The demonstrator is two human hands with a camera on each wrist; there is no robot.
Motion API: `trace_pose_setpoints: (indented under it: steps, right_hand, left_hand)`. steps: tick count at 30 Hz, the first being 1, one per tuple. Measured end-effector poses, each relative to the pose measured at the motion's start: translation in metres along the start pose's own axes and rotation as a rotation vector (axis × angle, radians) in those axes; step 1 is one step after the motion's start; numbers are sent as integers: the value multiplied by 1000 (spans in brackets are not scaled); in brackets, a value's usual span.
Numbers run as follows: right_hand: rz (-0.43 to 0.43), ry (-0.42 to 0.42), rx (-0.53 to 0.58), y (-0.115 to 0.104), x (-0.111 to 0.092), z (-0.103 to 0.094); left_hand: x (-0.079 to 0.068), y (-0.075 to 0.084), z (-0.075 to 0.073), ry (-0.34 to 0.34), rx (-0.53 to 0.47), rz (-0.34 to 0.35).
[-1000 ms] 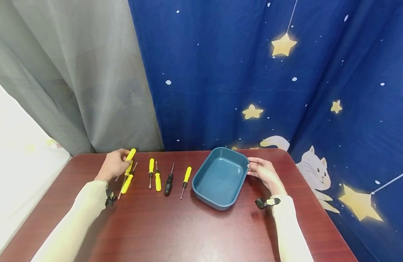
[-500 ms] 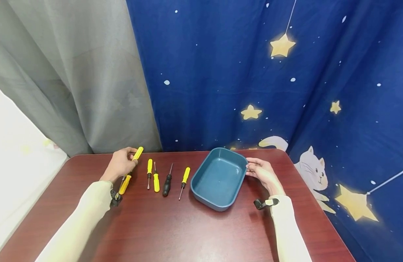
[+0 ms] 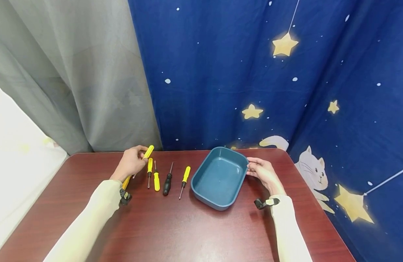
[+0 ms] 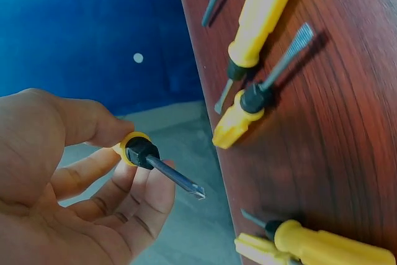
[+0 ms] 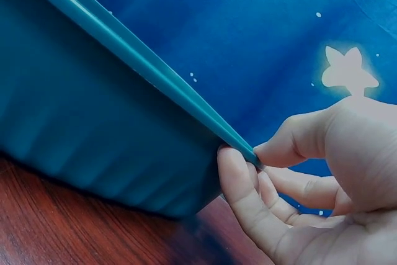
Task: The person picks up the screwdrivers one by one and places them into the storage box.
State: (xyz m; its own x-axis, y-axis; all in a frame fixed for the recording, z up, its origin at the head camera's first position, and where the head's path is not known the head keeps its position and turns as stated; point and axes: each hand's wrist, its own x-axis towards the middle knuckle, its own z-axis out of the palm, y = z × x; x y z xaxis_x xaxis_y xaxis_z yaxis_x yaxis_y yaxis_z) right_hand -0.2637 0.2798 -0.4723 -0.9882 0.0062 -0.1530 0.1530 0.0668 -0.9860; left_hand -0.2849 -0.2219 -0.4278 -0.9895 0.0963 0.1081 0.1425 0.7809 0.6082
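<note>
Between thumb and fingers, my left hand (image 3: 132, 161) pinches a yellow-handled screwdriver (image 3: 149, 151) near the table's back edge. In the left wrist view its black collar and cross-shaped tip (image 4: 197, 192) point out from the fingers, raised over the edge. Just beside that hand lie a yellow screwdriver (image 3: 150, 163) and another reversed one (image 3: 157, 182). More yellow handles (image 3: 126, 182) show partly behind the left wrist. My right hand (image 3: 263, 174) grips the rim of a blue plastic bin (image 3: 208, 203) at its right side, thumb and fingertips on the rim (image 5: 239, 144).
A black-handled screwdriver (image 3: 167, 185) and a yellow one (image 3: 186, 174) lie between the left hand and the bin. The bin's inside is bare. The reddish wooden table (image 3: 175, 229) ends at the back against a grey curtain (image 3: 113, 91) and a blue starry curtain (image 3: 214, 91).
My left hand has lifted the yellow screwdriver from the left group and moved right with it, over toward the other screwdrivers. My right hand and the bin have stayed in place.
</note>
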Motion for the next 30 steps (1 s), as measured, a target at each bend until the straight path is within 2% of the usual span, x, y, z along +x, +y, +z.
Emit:
trace_pose_setpoints:
  steps: [10,17,30]
  right_hand:
    - [-3,-2,-12,0,1,0]
    - [13,13,9,1,0,0]
    - [12,3,-6,1,-1,-1]
  left_hand:
    - [-2,13,9,6,-44,9]
    - [3,23,19,11,-69,20]
    - [4,48,31,20,-95,23]
